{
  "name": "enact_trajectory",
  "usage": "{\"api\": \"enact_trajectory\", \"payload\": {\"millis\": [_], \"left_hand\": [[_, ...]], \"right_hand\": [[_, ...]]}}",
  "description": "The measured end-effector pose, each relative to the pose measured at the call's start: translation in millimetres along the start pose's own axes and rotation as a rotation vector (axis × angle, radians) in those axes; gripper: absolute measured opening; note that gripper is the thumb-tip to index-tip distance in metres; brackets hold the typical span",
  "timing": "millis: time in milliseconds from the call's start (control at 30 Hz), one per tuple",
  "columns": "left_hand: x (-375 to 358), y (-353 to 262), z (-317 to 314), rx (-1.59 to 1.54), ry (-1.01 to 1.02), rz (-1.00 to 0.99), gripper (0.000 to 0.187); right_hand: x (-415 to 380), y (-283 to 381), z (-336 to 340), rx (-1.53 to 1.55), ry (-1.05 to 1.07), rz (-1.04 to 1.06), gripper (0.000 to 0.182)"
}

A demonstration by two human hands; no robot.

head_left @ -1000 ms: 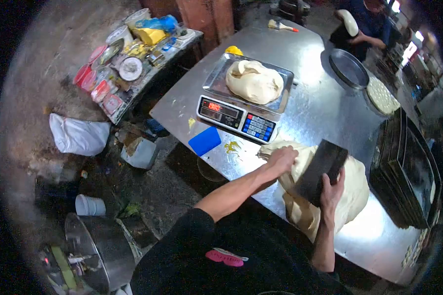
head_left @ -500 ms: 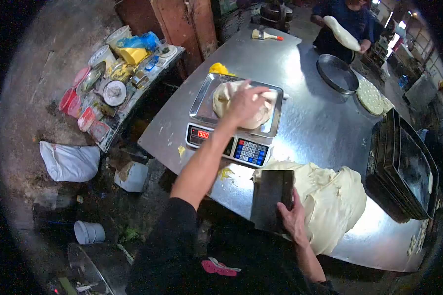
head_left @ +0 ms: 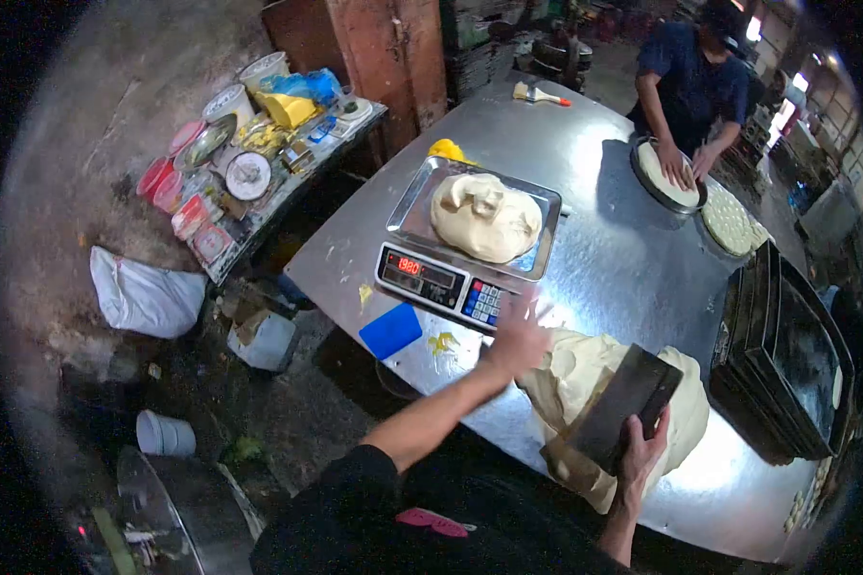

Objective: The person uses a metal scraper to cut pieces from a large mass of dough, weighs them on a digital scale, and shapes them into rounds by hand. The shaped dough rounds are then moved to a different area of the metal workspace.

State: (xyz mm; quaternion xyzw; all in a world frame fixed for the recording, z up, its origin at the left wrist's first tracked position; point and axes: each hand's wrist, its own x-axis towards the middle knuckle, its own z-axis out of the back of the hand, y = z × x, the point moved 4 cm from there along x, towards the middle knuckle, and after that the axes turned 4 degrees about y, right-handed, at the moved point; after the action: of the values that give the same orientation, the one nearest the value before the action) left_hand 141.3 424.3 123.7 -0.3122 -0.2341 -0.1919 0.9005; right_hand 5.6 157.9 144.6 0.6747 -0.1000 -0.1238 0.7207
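A dough piece (head_left: 486,218) rests in the metal tray (head_left: 408,213) on a digital scale (head_left: 422,278) whose red display reads 1980. My left hand (head_left: 521,343), blurred, has its fingers apart just below the keypad, near the upper left edge of the large dough mass (head_left: 686,422). Nothing shows in it. My right hand (head_left: 640,448) is closed on a wide dark metal scraper (head_left: 623,407), held tilted over the dough mass. The scraper hides part of the dough.
Left of the dough lies a blue scraper (head_left: 390,331). Stacked black trays (head_left: 777,355) stand at the right. Across the table, a co-worker (head_left: 695,81) presses dough in a round pan (head_left: 645,182). A brush (head_left: 537,94) lies at the far edge.
My left hand has left the dough on the scale and come down beside the keypad. The dark scraper has moved right and tilted. The co-worker's dough is now in the round pan.
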Motion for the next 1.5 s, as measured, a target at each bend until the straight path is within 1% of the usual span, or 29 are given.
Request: {"api": "enact_trajectory", "payload": {"millis": [33, 67, 100, 133, 167, 200, 267, 400, 467, 567, 600, 667, 733, 833, 900, 933, 1000, 1033, 1067, 1100, 1167, 1200, 1267, 1300, 1333, 1367, 1400, 1433, 1500], "left_hand": [[-17.3, -29.1, -20.5, 0.055, 0.207, 0.024, 0.045], [-36.1, -37.9, -54.6, 0.012, 0.435, 0.089, 0.06], [-56.5, -42.1, -82.9, 0.096, 0.586, 0.128, 0.061], [-64.7, -46.9, -83.2, 0.054, 0.516, 0.137, 0.06], [-70.7, -46.8, -85.8, 0.046, 0.511, 0.138, 0.059], [-69.4, -45.9, -82.9, 0.04, 0.505, 0.133, 0.058], [-74.0, -43.1, -77.0, 0.03, 0.498, 0.127, 0.057], [-84.3, -44.4, -65.3, -0.055, 0.504, 0.142, 0.056], [-89.5, -48.6, -60.5, -0.041, 0.55, 0.18, 0.058], [-91.6, -45.5, -58.7, -0.142, 0.726, 0.283, 0.061], [-87.0, -44.0, -53.6, -0.15, 0.729, 0.283, 0.061], [-77.6, -37.0, -46.3, -0.267, 0.895, 0.293, 0.062], [-71.5, -31.7, -44.0, -0.279, 0.869, 0.277, 0.061], [-62.7, -26.8, -49.7, -0.31, 0.924, 0.242, 0.061], [-58.6, -26.8, -49.7, -0.259, 0.832, 0.164, 0.061], [-46.3, -28.1, -38.7, -0.263, 0.836, 0.166, 0.061], [-12.2, -23.4, -18.1, -0.462, 0.893, 0.284, 0.057], [4.8, -18.4, -7.3, -0.423, 0.723, 0.193, 0.051], [20.9, -6.2, -2.3, -0.414, 0.648, 0.181, 0.045], [42.8, 7.5, 2.6, -0.309, 0.611, 0.196, 0.043], [98.8, 34.0, 19.4, -0.072, 0.428, 0.008, 0.031], [128.6, 48.0, 24.8, 0.079, 0.438, -0.033, 0.023], [177.1, 70.1, 37.2, 0.21, 0.421, -0.116, 0.015], [192.8, 80.5, 40.6, 0.284, 0.455, -0.196, 0.018], [203.3, 103.1, 22.4, 0.355, 0.63, -0.161, 0.021], [213.0, 110.7, 17.5, 0.357, 0.867, -0.108, 0.022], [218.2, 98.3, 24.3, 0.446, 1.04, -0.058, 0.022], [222.5, 105.3, 13.9, 0.492, 1.143, -0.104, 0.024], [225.4, 110.0, -3.9, 0.509, 1.103, -0.102, 0.024]], "right_hand": [[4.1, 4.8, 4.9, -0.022, -0.011, 0.034, 0.061], [6.4, 8.4, 11.8, -0.047, -0.021, 0.062, 0.061], [8.9, 10.3, 15.8, -0.052, 0.004, 0.061, 0.061], [10.7, 14.2, 20.8, -0.064, -0.018, 0.087, 0.061], [10.6, 19.6, 25.0, -0.076, -0.043, 0.112, 0.061], [6.9, 29.7, 21.1, 0.003, -0.03, 0.069, 0.061], [12.2, 14.0, 36.7, 0.015, -0.02, 0.094, 0.06], [9.1, -0.8, 35.6, 0.119, 0.051, 0.022, 0.059], [11.1, -11.4, 32.2, 0.14, 0.044, 0.007, 0.056], [16.2, -7.0, 18.2, 0.181, 0.03, 0.004, 0.054], [19.1, -5.7, 16.3, 0.174, 0.027, 0.001, 0.054], [30.1, -4.1, 5.9, 0.15, 0.027, -0.009, 0.053], [42.7, -7.5, -2.0, 0.174, 0.017, -0.011, 0.057], [55.7, 8.1, -24.0, 0.202, -0.029, -0.012, 0.061], [61.6, 11.4, -31.8, 0.204, -0.067, -0.024, 0.062], [66.2, 9.5, -32.0, 0.177, -0.067, -0.017, 0.063], [75.2, 7.1, -34.6, 0.149, -0.07, -0.014, 0.065], [79.0, 6.5, -36.4, 0.159, -0.077, -0.011, 0.066], [83.5, 5.9, -37.2, 0.169, -0.084, -0.006, 0.067], [89.1, 3.5, -36.0, 0.168, -0.09, -0.008, 0.067], [98.1, -2.7, -36.6, 0.14, 0.012, -0.048, 0.07], [99.9, 0.4, -43.0, 0.139, 0.0, -0.05, 0.07], [106.1, 15.2, -66.5, 0.148, 0.008, -0.036, 0.069], [113.8, 14.5, -73.7, 0.191, 0.03, 0.032, 0.07], [126.2, 1.0, -71.7, 0.104, 0.05, 0.099, 0.07], [125.4, 13.9, -88.9, 0.186, 0.061, 0.069, 0.07], [124.5, 25.9, -102.5, 0.21, 0.069, -0.025, 0.073], [129.6, 26.5, -111.9, 0.238, 0.079, -0.039, 0.074], [138.1, 27.5, -127.7, 0.272, 0.107, -0.082, 0.074]]}}
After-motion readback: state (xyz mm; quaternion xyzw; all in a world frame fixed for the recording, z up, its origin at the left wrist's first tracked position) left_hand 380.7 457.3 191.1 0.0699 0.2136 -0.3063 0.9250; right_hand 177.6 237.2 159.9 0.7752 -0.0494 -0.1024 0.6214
